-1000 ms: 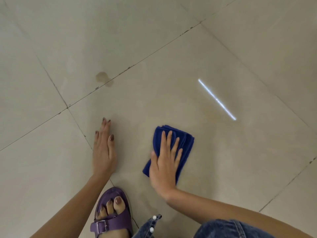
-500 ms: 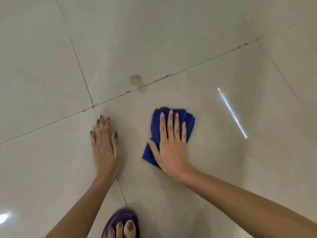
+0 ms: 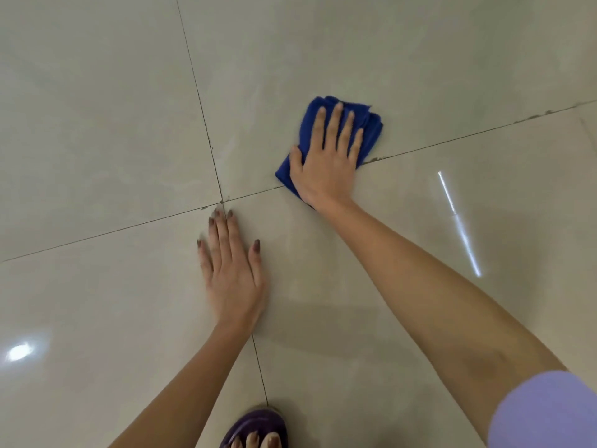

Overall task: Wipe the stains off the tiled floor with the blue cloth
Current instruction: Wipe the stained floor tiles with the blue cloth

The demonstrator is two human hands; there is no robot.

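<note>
A folded blue cloth (image 3: 371, 124) lies on the beige tiled floor (image 3: 97, 108), across a grout line. My right hand (image 3: 326, 163) presses flat on it with fingers spread, covering most of it. The brown stain seen earlier is hidden under the cloth and hand. My left hand (image 3: 231, 266) rests flat on the floor below and left of the cloth, fingertips close to where the grout lines cross (image 3: 222, 200). It holds nothing.
Dirty specks run along the grout line (image 3: 533, 118) to the right of the cloth. A purple sandal with my toes (image 3: 258, 428) shows at the bottom edge. Light reflections (image 3: 458, 224) streak the glossy tiles at right and lower left.
My right hand has pushed the cloth forward and onto the brown stain by the grout line. My left hand has stayed planted. The view has leaned forward.
</note>
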